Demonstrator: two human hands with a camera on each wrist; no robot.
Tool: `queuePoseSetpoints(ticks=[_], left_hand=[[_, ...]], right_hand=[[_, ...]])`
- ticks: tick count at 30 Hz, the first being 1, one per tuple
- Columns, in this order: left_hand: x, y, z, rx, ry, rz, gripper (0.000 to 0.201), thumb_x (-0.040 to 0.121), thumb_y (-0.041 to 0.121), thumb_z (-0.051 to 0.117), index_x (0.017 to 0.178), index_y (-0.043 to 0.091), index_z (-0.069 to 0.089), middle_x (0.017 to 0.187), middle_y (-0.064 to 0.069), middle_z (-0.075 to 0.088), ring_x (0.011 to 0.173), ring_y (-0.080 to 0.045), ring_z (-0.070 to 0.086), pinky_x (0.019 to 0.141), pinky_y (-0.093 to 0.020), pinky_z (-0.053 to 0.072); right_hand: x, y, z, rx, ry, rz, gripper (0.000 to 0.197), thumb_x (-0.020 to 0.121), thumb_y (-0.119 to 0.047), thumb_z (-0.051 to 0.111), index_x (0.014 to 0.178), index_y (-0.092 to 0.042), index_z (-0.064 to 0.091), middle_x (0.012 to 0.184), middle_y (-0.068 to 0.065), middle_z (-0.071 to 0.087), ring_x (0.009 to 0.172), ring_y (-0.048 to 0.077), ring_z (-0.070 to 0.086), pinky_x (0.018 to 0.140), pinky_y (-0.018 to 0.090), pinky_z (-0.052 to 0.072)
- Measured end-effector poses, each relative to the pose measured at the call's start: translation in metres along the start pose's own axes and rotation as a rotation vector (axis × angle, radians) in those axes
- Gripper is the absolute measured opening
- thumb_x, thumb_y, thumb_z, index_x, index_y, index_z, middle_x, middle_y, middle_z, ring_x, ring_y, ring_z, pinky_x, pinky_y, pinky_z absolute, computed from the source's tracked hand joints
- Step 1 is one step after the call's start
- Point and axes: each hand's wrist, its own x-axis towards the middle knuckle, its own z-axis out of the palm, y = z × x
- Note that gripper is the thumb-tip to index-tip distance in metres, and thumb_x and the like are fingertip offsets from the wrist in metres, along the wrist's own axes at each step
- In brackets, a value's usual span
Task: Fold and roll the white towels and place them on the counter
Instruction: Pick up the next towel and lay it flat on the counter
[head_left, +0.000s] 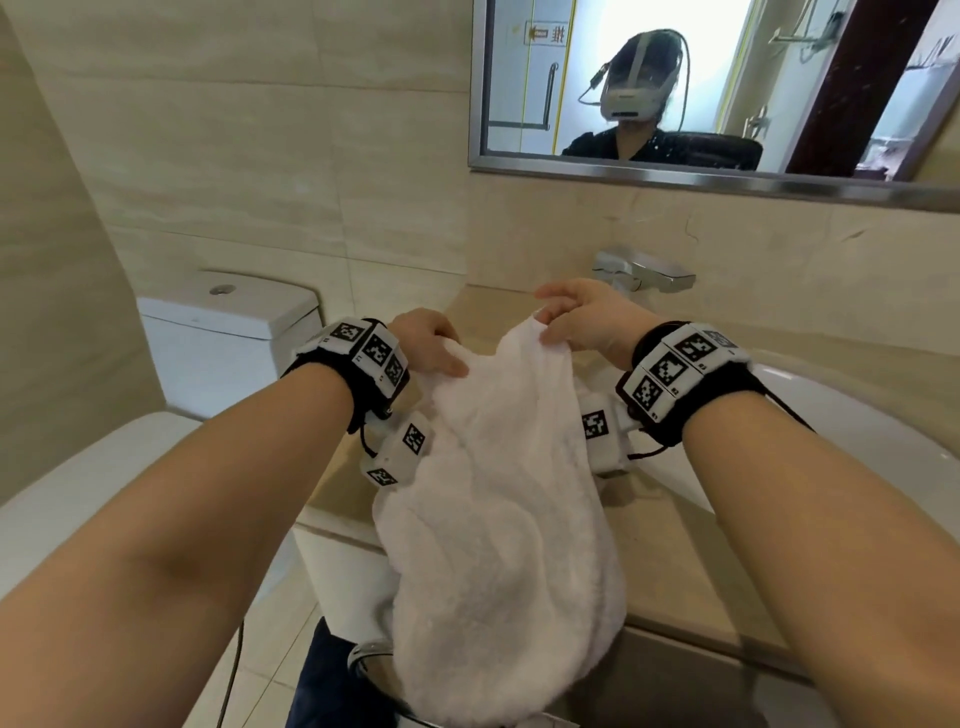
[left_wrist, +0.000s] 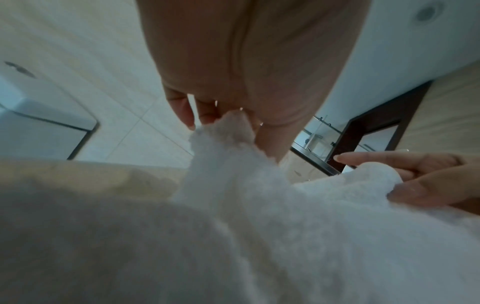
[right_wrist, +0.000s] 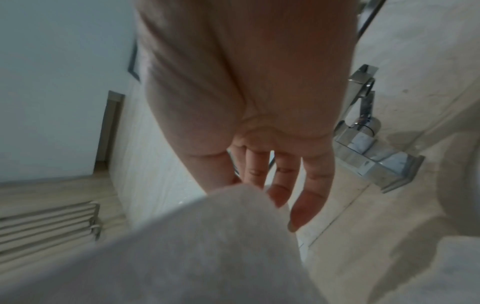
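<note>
A fluffy white towel (head_left: 498, 519) hangs lengthwise from both hands above the beige counter (head_left: 691, 561), its lower end drooping past the counter's front edge. My left hand (head_left: 431, 345) pinches the towel's upper left corner (left_wrist: 233, 127) between thumb and fingers. My right hand (head_left: 582, 319) pinches the upper right corner (left_wrist: 374, 174) with thumb and forefinger, while its other fingers (right_wrist: 306, 197) stretch out loosely. The two hands are close together, with the top edge sagging between them.
A white sink basin (head_left: 852, 447) lies under my right forearm, with a chrome faucet (head_left: 644, 273) behind it. A toilet (head_left: 223, 338) stands at the left. A mirror (head_left: 717, 88) on the wall reflects a person wearing a headset. Tiled floor lies below.
</note>
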Motion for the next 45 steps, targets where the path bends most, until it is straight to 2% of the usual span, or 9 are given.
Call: queuePoseSetpoints(ticks=[6, 9, 18, 22, 25, 30, 35, 41, 45], left_hand=[[-0.002, 0.017, -0.029, -0.337, 0.354, 0.138, 0.016, 0.084, 0.020, 0.066, 0.095, 0.009, 0.062, 0.092, -0.003, 0.056, 0.086, -0.018, 0.052, 0.073, -0.026, 0.039], [-0.006, 0.032, -0.048, -0.574, 0.505, 0.197, 0.011, 0.088, 0.019, 0.062, 0.089, 0.013, 0.053, 0.080, 0.003, 0.054, 0.077, -0.014, 0.050, 0.066, -0.024, 0.040], [-0.024, 0.083, -0.092, -0.894, 0.373, 0.480, 0.011, 0.084, 0.018, 0.068, 0.084, 0.021, 0.057, 0.083, -0.004, 0.059, 0.076, -0.019, 0.055, 0.070, -0.030, 0.047], [-0.022, 0.086, -0.095, -0.804, 0.385, 0.471, 0.012, 0.089, 0.016, 0.064, 0.084, 0.022, 0.054, 0.085, -0.007, 0.058, 0.074, -0.018, 0.053, 0.065, -0.027, 0.046], [-0.020, 0.075, -0.093, -0.725, 0.384, 0.378, 0.017, 0.086, 0.024, 0.068, 0.088, 0.020, 0.052, 0.080, -0.002, 0.057, 0.067, -0.014, 0.053, 0.059, -0.024, 0.046], [-0.030, 0.072, -0.094, -0.281, 0.031, 0.264, 0.043, 0.072, 0.043, 0.077, 0.108, 0.025, 0.059, 0.109, 0.001, 0.065, 0.098, -0.018, 0.061, 0.091, -0.033, 0.049], [-0.026, 0.064, -0.096, -0.064, -0.061, 0.092, 0.038, 0.078, 0.032, 0.076, 0.105, 0.009, 0.063, 0.090, 0.001, 0.067, 0.075, -0.015, 0.061, 0.076, -0.030, 0.053], [-0.023, 0.075, -0.140, -0.182, 0.364, 0.026, 0.036, 0.091, 0.023, 0.056, 0.119, -0.001, 0.056, 0.103, -0.017, 0.060, 0.084, -0.028, 0.057, 0.065, -0.034, 0.049], [-0.021, 0.096, -0.180, -0.370, 0.576, 0.102, 0.055, 0.079, 0.013, 0.073, 0.124, -0.003, 0.047, 0.120, -0.016, 0.056, 0.110, -0.034, 0.056, 0.091, -0.039, 0.049]], right_hand=[[-0.009, -0.014, -0.021, 0.132, 0.133, -0.058, 0.057, 0.080, 0.017, 0.059, 0.132, -0.002, 0.044, 0.079, -0.002, 0.053, 0.066, 0.006, 0.057, 0.057, 0.018, 0.052], [-0.004, -0.031, -0.030, 0.253, 0.256, -0.006, 0.063, 0.080, 0.007, 0.067, 0.136, -0.003, 0.039, 0.097, 0.006, 0.059, 0.090, 0.020, 0.060, 0.082, 0.030, 0.054], [-0.026, -0.049, -0.023, 0.605, -0.378, 0.176, 0.013, 0.095, -0.009, 0.050, 0.102, -0.007, 0.060, 0.088, 0.013, 0.066, 0.072, 0.024, 0.066, 0.066, 0.036, 0.058], [-0.013, -0.059, -0.029, 0.241, -0.010, 0.004, 0.010, 0.089, -0.008, 0.060, 0.080, -0.011, 0.057, 0.069, 0.005, 0.054, 0.051, 0.013, 0.047, 0.044, 0.020, 0.039], [-0.014, -0.069, -0.039, 0.478, 0.245, -0.064, 0.003, 0.091, -0.009, 0.059, 0.094, -0.011, 0.059, 0.076, 0.005, 0.060, 0.056, 0.012, 0.055, 0.044, 0.021, 0.049], [-0.011, -0.096, -0.048, 0.660, 0.304, -0.182, 0.029, 0.098, -0.003, 0.040, 0.126, -0.006, 0.045, 0.096, 0.013, 0.061, 0.074, 0.022, 0.065, 0.057, 0.030, 0.058], [-0.021, -0.130, -0.067, 0.743, 0.384, -0.278, 0.026, 0.095, 0.003, 0.036, 0.117, -0.005, 0.048, 0.095, 0.021, 0.062, 0.077, 0.036, 0.070, 0.064, 0.040, 0.059], [-0.036, -0.157, -0.082, 0.790, 0.450, -0.420, 0.034, 0.095, -0.001, 0.032, 0.127, -0.010, 0.039, 0.104, 0.019, 0.055, 0.083, 0.032, 0.066, 0.077, 0.046, 0.058], [-0.039, -0.171, -0.098, 0.720, 0.549, -0.450, 0.031, 0.093, -0.009, 0.035, 0.120, -0.024, 0.038, 0.120, 0.010, 0.055, 0.106, 0.024, 0.062, 0.086, 0.039, 0.055]])
